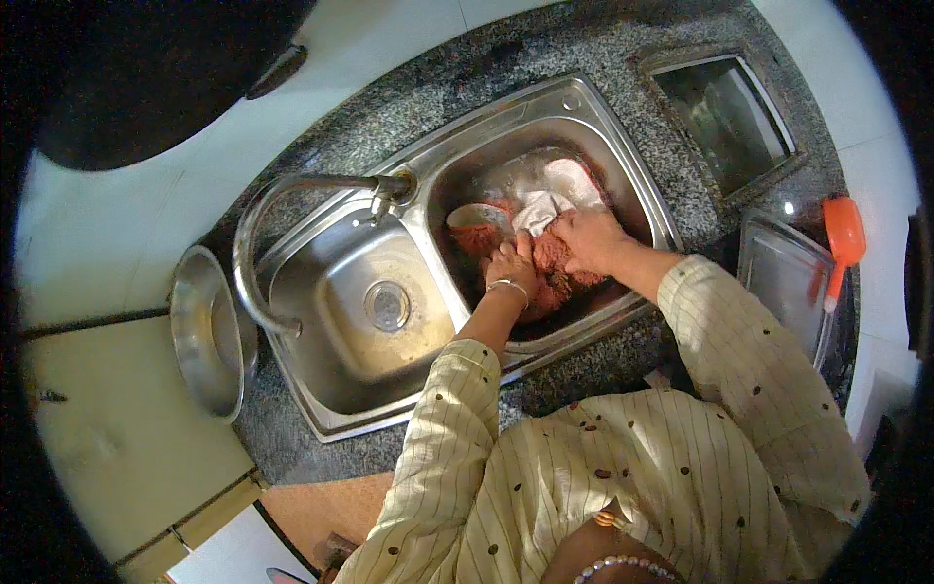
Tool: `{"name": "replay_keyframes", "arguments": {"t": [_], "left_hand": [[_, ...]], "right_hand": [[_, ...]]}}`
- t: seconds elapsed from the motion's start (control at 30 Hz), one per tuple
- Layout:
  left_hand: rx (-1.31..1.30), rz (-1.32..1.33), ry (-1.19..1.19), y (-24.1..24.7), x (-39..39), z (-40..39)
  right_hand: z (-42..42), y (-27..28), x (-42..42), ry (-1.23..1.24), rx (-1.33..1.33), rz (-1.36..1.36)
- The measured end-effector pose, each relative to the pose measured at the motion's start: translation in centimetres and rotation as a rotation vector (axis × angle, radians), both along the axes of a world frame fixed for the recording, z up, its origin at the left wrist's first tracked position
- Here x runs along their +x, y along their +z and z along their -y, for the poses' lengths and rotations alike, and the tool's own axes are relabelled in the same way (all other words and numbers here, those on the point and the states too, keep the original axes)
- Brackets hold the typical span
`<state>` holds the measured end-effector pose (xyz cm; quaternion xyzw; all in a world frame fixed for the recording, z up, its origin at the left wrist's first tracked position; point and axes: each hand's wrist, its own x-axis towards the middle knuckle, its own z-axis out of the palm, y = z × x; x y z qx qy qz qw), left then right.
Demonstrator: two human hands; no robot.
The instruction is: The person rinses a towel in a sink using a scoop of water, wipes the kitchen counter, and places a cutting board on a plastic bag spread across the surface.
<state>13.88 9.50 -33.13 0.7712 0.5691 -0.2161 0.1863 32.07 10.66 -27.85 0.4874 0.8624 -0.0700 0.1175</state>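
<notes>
Both hands are down in the right basin of a double stainless steel sink (445, 285). My left hand (511, 266), with a bangle at the wrist, presses on a reddish-brown, rough-textured wet item (551, 252), which looks like shaggy cloth. My right hand (592, 237) grips the same item from the right, its fingers curled into it. A crumpled white cloth-like piece (538, 210) lies just beyond my fingers. Behind it a pale piece with a red edge (573, 181) leans in the basin, and another pale, red-edged piece (478, 217) lies at the left.
A curved metal faucet (252, 241) arches over the left basin, which has a drain (387, 305). A metal bowl (211, 332) stands at the left counter edge. At the right are a framed opening (722, 120), a clear tray (784, 274) and an orange dipper (845, 233).
</notes>
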Motion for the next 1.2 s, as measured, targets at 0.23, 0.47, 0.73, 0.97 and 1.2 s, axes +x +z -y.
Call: {"name": "replay_keyframes", "arguments": {"t": [0.23,0.47,0.73,0.97,1.2], "left_hand": [[0.006,0.441,0.262,8.0,-4.2,0.1],[0.693,0.702,-0.28,15.5,-4.7,0.5],[0.356,0.536,-0.683,9.4,-4.7,1.6],[-0.082,0.212,0.215,8.1,-2.0,-1.3],[-0.164,0.221,0.372,-0.7,-0.8,-6.6]], "right_hand": [[0.0,8.3,-0.6,-0.052,-0.067,-0.024],[3.5,11.7,1.7,-0.203,0.168,-0.347],[0.7,5.0,0.0,-0.43,0.086,-0.453],[2.3,-0.7,-3.8,-0.508,-0.303,-0.299],[-0.9,-4.1,-3.6,-0.266,0.005,-0.361]]}}
